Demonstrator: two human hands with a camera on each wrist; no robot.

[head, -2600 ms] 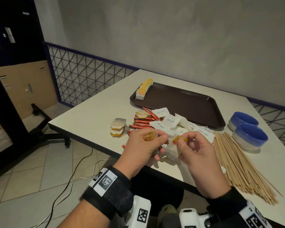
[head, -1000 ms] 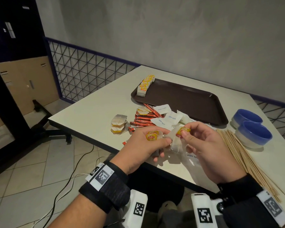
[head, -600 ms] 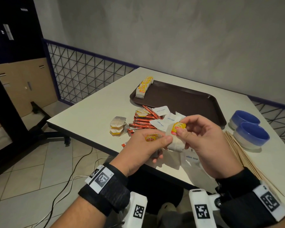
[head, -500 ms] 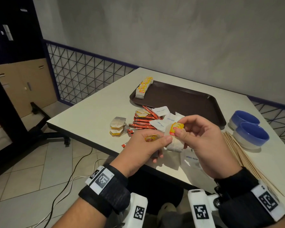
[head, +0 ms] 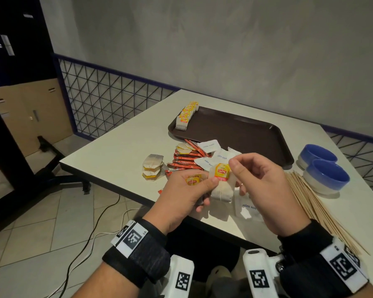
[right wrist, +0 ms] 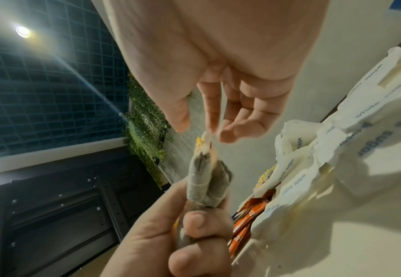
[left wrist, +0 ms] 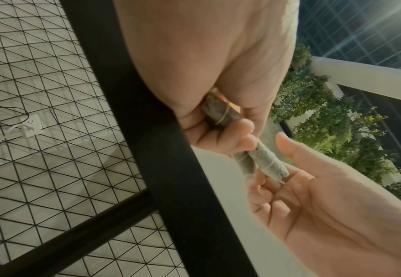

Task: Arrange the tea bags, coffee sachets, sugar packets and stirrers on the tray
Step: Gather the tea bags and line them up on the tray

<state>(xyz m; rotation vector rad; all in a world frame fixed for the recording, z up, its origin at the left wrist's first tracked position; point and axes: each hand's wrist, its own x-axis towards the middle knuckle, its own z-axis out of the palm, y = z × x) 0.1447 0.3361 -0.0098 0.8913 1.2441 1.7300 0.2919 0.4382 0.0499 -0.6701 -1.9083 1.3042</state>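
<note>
My left hand (head: 202, 187) grips a few tea bags (left wrist: 262, 159) at the table's near edge; a yellow tag (head: 193, 181) shows above its thumb. My right hand (head: 233, 167) pinches the yellow-red tag of one more tea bag (head: 221, 191), held upright against the left hand's bundle. In the right wrist view the right fingertips (right wrist: 212, 121) nip that tag's top above the bundled tea bags (right wrist: 206, 182). The brown tray (head: 241, 134) lies beyond, with a row of tea bags (head: 186, 115) along its left end. Orange coffee sachets (head: 185, 160), white sugar packets (head: 211, 146) and wooden stirrers (head: 314, 203) lie on the table.
A small stack of loose tea bags (head: 153, 167) sits left of the sachets. Two blue bowls (head: 326, 175) stand at the right, beside the stirrers. The table edge (head: 121, 186) runs just under my hands, with cables on the tiled floor (head: 99, 222) below.
My right hand has raised its tea bag upright by the tag and brought it against the bundle in my left hand. The left hand has kept its grip and barely moved.
</note>
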